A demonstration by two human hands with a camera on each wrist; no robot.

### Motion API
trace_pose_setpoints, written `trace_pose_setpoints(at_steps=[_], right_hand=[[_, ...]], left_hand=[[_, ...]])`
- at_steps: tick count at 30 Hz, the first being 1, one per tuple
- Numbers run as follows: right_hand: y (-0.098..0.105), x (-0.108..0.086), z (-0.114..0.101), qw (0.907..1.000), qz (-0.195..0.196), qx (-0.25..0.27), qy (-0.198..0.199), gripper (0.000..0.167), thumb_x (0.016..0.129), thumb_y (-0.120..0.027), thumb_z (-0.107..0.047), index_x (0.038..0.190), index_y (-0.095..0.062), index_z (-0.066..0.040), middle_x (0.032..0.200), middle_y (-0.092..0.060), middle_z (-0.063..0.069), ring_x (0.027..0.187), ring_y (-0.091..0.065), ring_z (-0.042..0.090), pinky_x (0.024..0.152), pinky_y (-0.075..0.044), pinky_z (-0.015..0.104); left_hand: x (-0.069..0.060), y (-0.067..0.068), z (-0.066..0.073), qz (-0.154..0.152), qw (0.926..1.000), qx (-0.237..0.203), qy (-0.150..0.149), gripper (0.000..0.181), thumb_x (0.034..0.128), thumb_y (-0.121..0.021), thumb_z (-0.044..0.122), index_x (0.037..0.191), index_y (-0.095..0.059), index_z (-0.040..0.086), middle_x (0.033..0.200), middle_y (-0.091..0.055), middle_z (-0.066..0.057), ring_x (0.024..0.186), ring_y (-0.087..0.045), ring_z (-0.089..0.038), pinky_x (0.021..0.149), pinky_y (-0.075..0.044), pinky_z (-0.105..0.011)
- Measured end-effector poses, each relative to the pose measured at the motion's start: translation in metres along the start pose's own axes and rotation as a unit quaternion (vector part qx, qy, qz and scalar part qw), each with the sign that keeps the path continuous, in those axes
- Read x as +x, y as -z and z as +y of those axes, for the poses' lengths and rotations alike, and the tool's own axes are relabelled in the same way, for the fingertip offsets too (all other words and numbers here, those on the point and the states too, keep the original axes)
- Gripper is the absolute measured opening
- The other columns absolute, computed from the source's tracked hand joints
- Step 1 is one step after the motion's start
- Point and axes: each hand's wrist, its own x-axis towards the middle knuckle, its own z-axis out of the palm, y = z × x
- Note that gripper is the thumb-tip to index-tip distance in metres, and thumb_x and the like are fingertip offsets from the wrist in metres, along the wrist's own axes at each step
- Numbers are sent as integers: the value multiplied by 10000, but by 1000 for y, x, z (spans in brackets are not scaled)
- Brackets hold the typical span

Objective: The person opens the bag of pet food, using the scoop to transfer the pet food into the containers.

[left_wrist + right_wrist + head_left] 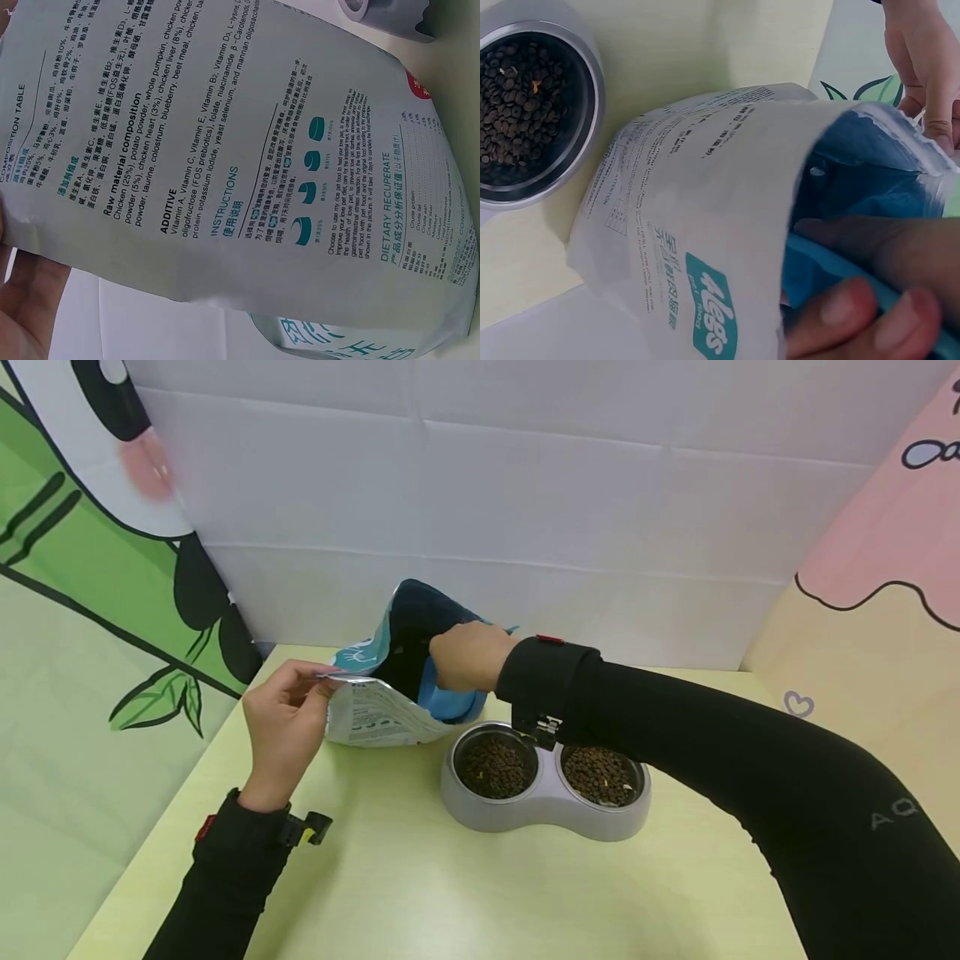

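Note:
My left hand (283,727) pinches the rim of a pet food bag (378,717) at its left corner, thumb against fingers. The bag is white and teal with printed text, and its dark mouth gapes. At that mouth my right hand (471,657) grips a blue scoop (448,697); in the right wrist view the fingers (889,322) curl round its blue handle (832,274). The scoop's far end is hidden in the bag. Just in front and to the right stands a grey double pet bowl (540,806), with brown kibble (495,767) in both metal dishes.
The pale yellow table (450,893) carries the bag and bowl near its back edge. Behind it hangs a creased white cloth backdrop (525,502) with cartoon prints on both sides. My right forearm (690,727) crosses above the right dish.

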Motion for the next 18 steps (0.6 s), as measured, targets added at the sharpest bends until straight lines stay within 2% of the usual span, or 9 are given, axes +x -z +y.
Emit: trace_pose_setpoints(at_steps=[6,9,16,18], right_hand=[[1,0,-7,9999,25,-87,77,324,1014,-416,-157,691,-408,-139,604,-263,1,523,-321,144,558,-308,312],[1,1,-10,9999,59,-84,68,324,1015,-410,-159,693,-430,-137,614,-265,-1,533,-337,147,564,-316,311],[-5,9,-12,10000,36,24,51,321,1013,-405,-141,692,-408,-140,619,-242,-3,527,-263,132,557,-287,306],[-7,10,-13,9999,100,60,79,302,1009,-405,-135,710,-444,-133,630,-281,-2,541,-313,139,562,-307,306]], left_hand=[[-1,1,1,12,10000,-42,-26,85,828,-643,-132,908,-658,-105,850,-680,-202,714,-561,94,588,-396,-106],[-1,2,2,44,10000,-67,-24,82,827,-651,-125,905,-662,-103,852,-680,-205,708,-559,89,588,-393,-104],[-2,1,2,13,10000,-37,2,84,825,-650,-130,905,-656,-108,854,-681,-201,726,-563,100,629,-420,-99],[-2,0,2,-7,10000,-28,-8,88,823,-648,-135,908,-653,-112,855,-679,-203,727,-560,100,638,-427,-99]])
